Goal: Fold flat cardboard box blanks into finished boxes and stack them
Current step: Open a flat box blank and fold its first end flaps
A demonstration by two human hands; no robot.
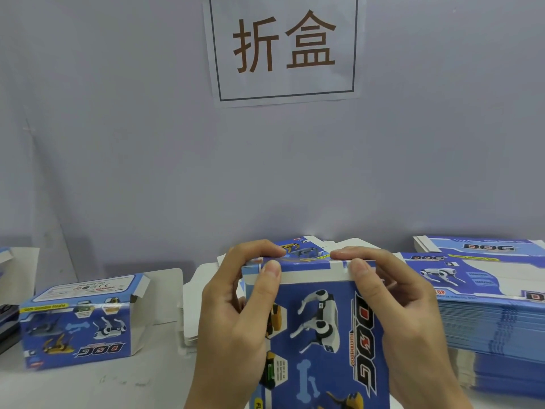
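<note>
A blue cardboard box (318,335) printed with robot dogs and the word DOG stands upright in front of me, its top flap folded over. My left hand (236,314) grips its upper left corner, thumb on the white flap edge, fingers curled over the top. My right hand (395,308) grips the upper right corner the same way. A folded box (76,323) lies on its side at the left with one end flap open. A tall stack of flat blue blanks (483,308) sits at the right.
The white table (97,388) runs under everything. Behind the held box lie more white and blue blanks (306,249). A grey wall carries a paper sign (283,48) with two large brown characters. A dark object (6,323) shows at the far left edge.
</note>
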